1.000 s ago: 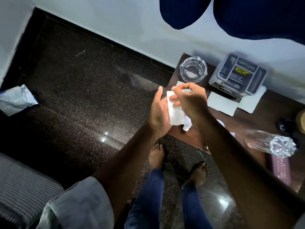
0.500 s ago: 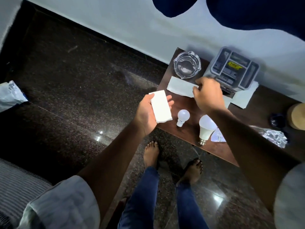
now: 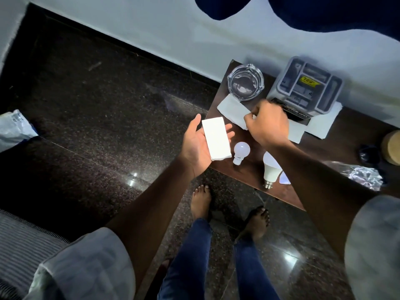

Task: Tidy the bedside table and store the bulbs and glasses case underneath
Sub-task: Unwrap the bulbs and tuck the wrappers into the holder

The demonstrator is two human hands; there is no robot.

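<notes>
My left hand (image 3: 194, 146) lies palm up beside the table's left edge, carrying a folded white paper (image 3: 216, 138) on straight fingers. My right hand (image 3: 268, 124) is over the dark wooden bedside table (image 3: 244, 174), its fingers pinching the edge of a white paper sheet (image 3: 232, 110) that lies flat there. A small white bulb (image 3: 240, 151) and a larger white bulb (image 3: 270, 169) lie on the table near its front edge. A dark case-like object (image 3: 368, 153) sits at the far right, too dim to identify.
A glass ashtray (image 3: 245, 82) and a grey compartment organiser (image 3: 307, 85) stand at the table's back, with more white paper (image 3: 320, 126) under the organiser. Crumpled clear plastic (image 3: 363, 176) and a wooden round object (image 3: 391, 147) sit right. A plastic bag (image 3: 15, 128) lies on the dark floor.
My right hand let go of the folded paper, moved right onto the table and took hold of the flat sheet's edge. My left hand opened flat under the folded paper.
</notes>
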